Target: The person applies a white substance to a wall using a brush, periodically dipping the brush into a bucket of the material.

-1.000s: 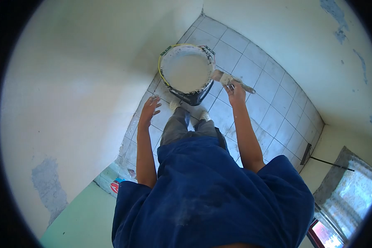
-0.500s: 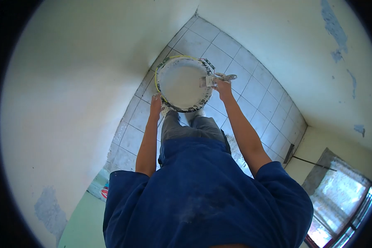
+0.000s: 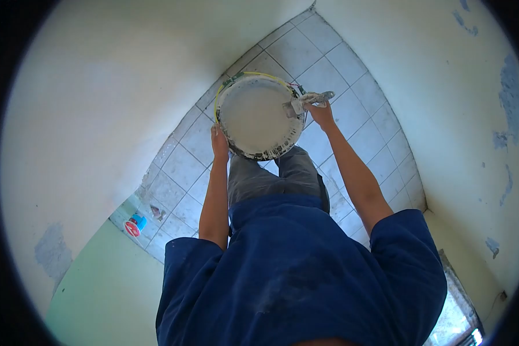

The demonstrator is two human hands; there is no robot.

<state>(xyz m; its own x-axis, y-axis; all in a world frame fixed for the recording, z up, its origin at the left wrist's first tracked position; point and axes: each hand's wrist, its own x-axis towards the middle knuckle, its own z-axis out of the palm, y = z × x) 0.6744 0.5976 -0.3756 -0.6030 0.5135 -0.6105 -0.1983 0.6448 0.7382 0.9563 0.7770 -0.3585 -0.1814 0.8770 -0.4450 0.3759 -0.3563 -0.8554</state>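
So the right hand (image 3: pixel 323 114) has its fingers closed around the handle of a brush (image 3: pixel 297 106), pretty caked in pale stuff. The brush lies crosswise: head on the left, poking over the right edge of the bucket (image 3: pixel 265 155), handle end out past the fingers to the right. Can't tell if the bristles actually touch the pale mix (image 3: pixel 251 118) in there or just sit above it.

The left hand (image 3: pixel 219 142) is up against the bucket's left side, below the yellow handle (image 3: pixel 217 106). Fingers are mostly hidden, so no telling whether it's gripping or only pressed there. The bucket itself is right between the two hands, in front of the gray trousers (image 3: pixel 271 180).

Labels: only the small tub (image 3: pixel 134 225) down on the tiles (image 3: pixel 181 170) shows one, red and white on a blue body, way too tiny to read.

Count: one bucket, one brush, one tub, two hands, plus one window (image 3: pixel 452 311) partly in view at lower right. One big gray patch (image 3: pixel 53 251) on the left wall (image 3: pixel 92 121).
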